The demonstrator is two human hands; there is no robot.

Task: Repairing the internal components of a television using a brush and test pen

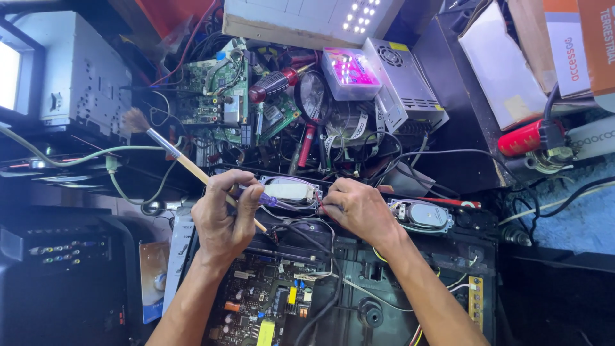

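Right now your left hand point(224, 214) holds a paintbrush point(168, 149) and a purple-handled tool point(264, 199) in the middle of the frame, while your right hand point(359, 208) pinches wires beside a small speaker point(289, 191) above the open circuit board point(266, 304).

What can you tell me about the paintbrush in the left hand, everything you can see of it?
The paintbrush has a pale wooden handle, a shiny metal ferrule and a splayed tuft of tan, frayed-looking bristles. It lies tilted, bristles pointing up and left over the cluttered bench, while the handle's tip pokes out below the left hand. That hand grips it across the fingers together with a purple-handled tool. The bristles touch nothing that can be made out.
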